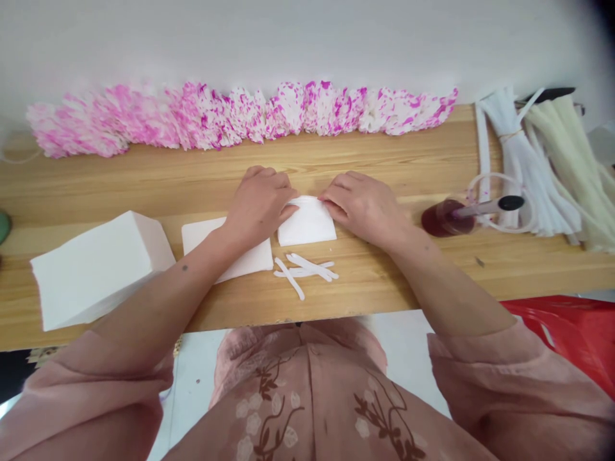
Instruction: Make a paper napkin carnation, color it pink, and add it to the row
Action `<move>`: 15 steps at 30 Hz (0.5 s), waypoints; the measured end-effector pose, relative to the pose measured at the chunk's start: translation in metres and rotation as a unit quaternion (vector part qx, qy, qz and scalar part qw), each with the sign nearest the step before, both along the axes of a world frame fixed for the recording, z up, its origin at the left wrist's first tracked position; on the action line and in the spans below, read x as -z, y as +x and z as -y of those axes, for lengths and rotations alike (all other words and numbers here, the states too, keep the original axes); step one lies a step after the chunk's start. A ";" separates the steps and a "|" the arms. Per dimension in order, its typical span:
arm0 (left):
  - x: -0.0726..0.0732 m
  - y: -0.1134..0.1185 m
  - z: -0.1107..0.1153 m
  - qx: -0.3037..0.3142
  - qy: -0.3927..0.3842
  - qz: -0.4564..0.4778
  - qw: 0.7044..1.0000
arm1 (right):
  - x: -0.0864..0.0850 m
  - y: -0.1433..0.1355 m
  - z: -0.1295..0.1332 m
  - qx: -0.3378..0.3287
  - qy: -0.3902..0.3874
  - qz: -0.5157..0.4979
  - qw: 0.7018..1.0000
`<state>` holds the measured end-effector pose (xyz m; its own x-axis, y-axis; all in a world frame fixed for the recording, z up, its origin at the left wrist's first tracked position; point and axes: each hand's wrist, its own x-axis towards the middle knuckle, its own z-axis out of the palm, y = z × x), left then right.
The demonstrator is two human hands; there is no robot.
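A small white paper napkin, folded over, lies flat on the wooden table between my hands. My left hand pinches its upper left corner, fingers curled. At the upper right corner, the fingers of my right hand are closed on the same napkin. Partly hidden under my left forearm is a flat white stack of napkins. Just below the napkin, several short white strips lie crossed over each other. Farther left stands a thick block of white napkins.
Pink-and-white ruffled paper flowers line the wall. At right are a cup of dark red liquid with a black-tipped tool, a bundle of white strips and cream strips. A red bag sits beyond the table's front edge.
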<state>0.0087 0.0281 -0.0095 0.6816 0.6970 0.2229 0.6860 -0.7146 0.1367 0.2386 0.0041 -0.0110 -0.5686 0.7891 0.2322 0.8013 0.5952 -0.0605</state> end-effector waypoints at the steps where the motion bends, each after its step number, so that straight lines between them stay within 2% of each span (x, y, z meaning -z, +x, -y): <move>1: 0.000 0.000 0.000 -0.002 -0.002 -0.001 1.000 | 0.000 0.000 0.000 0.000 -0.001 -0.002 1.000; 9: 0.004 -0.001 -0.003 -0.006 -0.037 -0.003 0.999 | -0.001 0.001 0.000 -0.012 -0.019 -0.051 0.998; 15: 0.001 0.000 -0.002 0.002 -0.029 0.010 1.000 | 0.001 -0.001 -0.004 -0.058 -0.022 -0.067 0.996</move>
